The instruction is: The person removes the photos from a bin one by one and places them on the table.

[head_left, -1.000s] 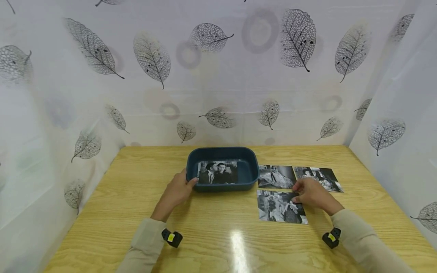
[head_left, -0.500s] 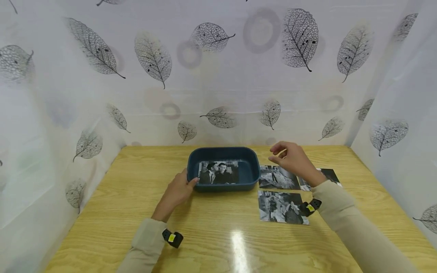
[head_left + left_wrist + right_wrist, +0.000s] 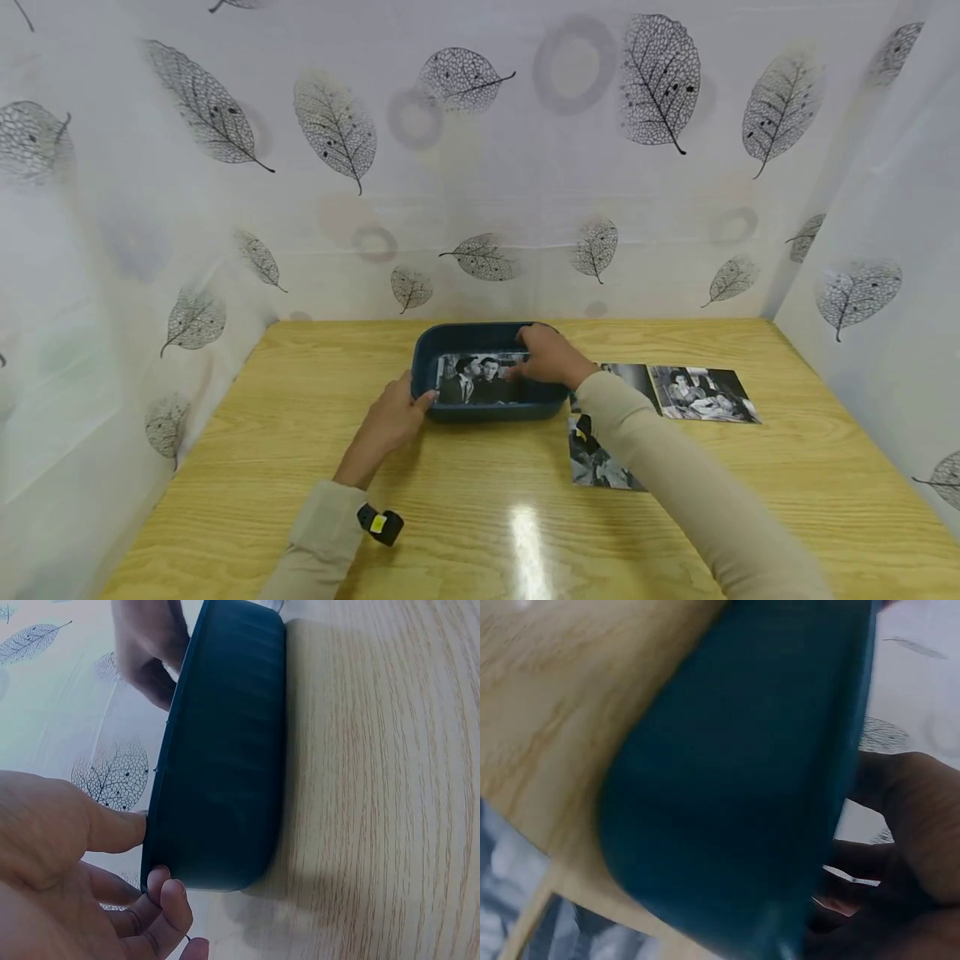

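A dark blue rectangular plastic tub (image 3: 491, 412) stands on the wooden table with a black-and-white photo (image 3: 472, 382) lying inside it. My left hand (image 3: 392, 414) grips the tub's near left corner. In the left wrist view the thumb lies on the rim, and the curled fingers (image 3: 171, 900) are against the outer wall. My right hand (image 3: 551, 357) reaches over the tub's right side, fingers and thumb parted and bent down into it, thumb overlapping the photo's right end. In the right wrist view the tub wall (image 3: 727, 780) hides the fingertips.
Right of the tub lie more photos: one at the far right (image 3: 705, 393), one next to the tub (image 3: 633, 379) and one nearer the front (image 3: 600, 462), the last two partly under the right sleeve. A leaf-patterned sheet (image 3: 480, 192) stands behind the table (image 3: 450, 517).
My right hand has left the photos on the right, lifted, and moved left into the tub. The left hand, the tub and the photos stay where they were.
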Action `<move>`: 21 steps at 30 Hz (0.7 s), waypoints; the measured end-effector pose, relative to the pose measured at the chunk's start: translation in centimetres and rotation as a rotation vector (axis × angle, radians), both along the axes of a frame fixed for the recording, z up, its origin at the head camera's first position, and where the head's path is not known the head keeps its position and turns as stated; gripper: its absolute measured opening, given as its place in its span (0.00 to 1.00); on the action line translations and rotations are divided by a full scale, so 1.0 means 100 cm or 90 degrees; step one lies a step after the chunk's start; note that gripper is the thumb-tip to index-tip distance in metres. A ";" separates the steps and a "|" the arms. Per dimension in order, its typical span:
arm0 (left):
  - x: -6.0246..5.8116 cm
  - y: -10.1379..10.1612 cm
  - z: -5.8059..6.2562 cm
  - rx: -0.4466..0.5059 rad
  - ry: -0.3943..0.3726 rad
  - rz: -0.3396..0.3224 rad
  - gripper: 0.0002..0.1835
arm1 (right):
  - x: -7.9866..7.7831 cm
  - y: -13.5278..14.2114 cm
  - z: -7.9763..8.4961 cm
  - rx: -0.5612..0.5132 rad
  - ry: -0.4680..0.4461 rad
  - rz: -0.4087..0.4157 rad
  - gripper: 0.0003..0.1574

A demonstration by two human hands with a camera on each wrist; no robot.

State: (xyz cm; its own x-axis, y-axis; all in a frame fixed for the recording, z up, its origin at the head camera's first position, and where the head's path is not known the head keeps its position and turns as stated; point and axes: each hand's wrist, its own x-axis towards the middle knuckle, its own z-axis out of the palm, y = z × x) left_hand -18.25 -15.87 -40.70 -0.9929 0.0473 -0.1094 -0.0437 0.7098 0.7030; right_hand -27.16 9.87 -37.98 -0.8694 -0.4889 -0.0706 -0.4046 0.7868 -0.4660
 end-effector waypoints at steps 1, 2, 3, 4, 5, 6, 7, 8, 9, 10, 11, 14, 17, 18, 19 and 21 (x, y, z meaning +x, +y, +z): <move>0.000 0.000 0.000 -0.002 0.002 -0.001 0.25 | -0.001 -0.003 -0.003 0.023 -0.009 -0.002 0.43; 0.000 0.000 0.000 -0.004 0.003 -0.002 0.25 | -0.002 -0.007 -0.006 0.037 -0.022 -0.008 0.43; 0.000 -0.001 0.000 -0.005 0.004 -0.002 0.25 | -0.002 -0.010 -0.009 0.050 -0.036 -0.015 0.45; 0.000 -0.001 0.000 -0.005 0.007 -0.005 0.25 | -0.003 -0.012 -0.011 0.066 -0.045 -0.021 0.46; 0.000 -0.001 0.000 -0.005 0.009 -0.006 0.25 | -0.004 -0.015 -0.014 0.076 -0.051 -0.028 0.47; 0.000 -0.002 0.000 -0.004 0.009 -0.005 0.25 | -0.004 -0.017 -0.016 0.086 -0.055 -0.031 0.49; 0.000 -0.001 0.000 -0.001 0.009 -0.006 0.25 | -0.005 -0.018 -0.018 0.094 -0.062 -0.034 0.51; 0.000 -0.001 0.000 0.001 0.010 -0.007 0.25 | -0.005 -0.020 -0.020 0.103 -0.068 -0.036 0.53; 0.000 -0.001 0.000 0.003 0.009 -0.008 0.25 | -0.005 -0.021 -0.021 0.112 -0.070 -0.037 0.56; 0.001 -0.001 0.000 0.005 0.009 -0.009 0.25 | -0.006 -0.022 -0.022 0.120 -0.072 -0.038 0.58; 0.001 -0.001 0.000 0.007 0.007 -0.008 0.25 | -0.006 -0.023 -0.024 0.125 -0.074 -0.039 0.60; 0.001 -0.001 0.001 0.007 0.008 -0.008 0.26 | -0.006 -0.026 -0.027 0.137 -0.073 -0.041 0.60; 0.001 -0.001 0.000 0.006 0.010 -0.007 0.25 | -0.007 -0.028 -0.030 0.127 -0.061 -0.053 0.55; 0.001 -0.001 0.000 0.005 0.010 -0.006 0.26 | -0.007 -0.028 -0.031 0.121 -0.052 -0.062 0.53; 0.001 -0.001 0.000 0.003 0.010 -0.006 0.25 | -0.007 -0.028 -0.032 0.113 -0.040 -0.071 0.50; 0.000 -0.001 -0.001 0.004 0.010 -0.005 0.26 | -0.009 -0.028 -0.034 0.092 -0.019 -0.095 0.45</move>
